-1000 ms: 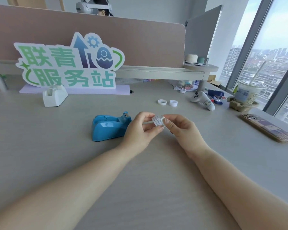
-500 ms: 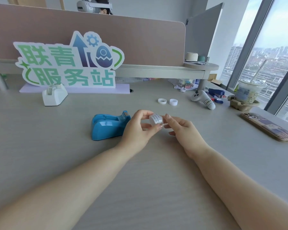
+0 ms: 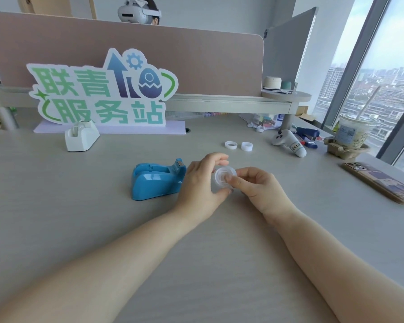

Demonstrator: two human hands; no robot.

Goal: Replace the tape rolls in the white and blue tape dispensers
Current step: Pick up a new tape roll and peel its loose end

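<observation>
Tape roll (image 3: 224, 177) is pinched between left hand (image 3: 201, 185) and right hand (image 3: 259, 185), held together; blue dispenser (image 3: 155, 180) sits just at nine o'clock. White dispenser (image 3: 81, 139) stands off at ten o'clock.

Blue dispenser (image 3: 156, 179) blocks the left; bare desk (image 3: 289, 183) lies right.

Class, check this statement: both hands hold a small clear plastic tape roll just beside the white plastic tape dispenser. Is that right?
Not quite. In the head view the left hand and right hand hold the small clear plastic tape roll just beside the blue plastic tape dispenser; the white plastic tape dispenser stands farther back, by the green-and-white sign.
</observation>
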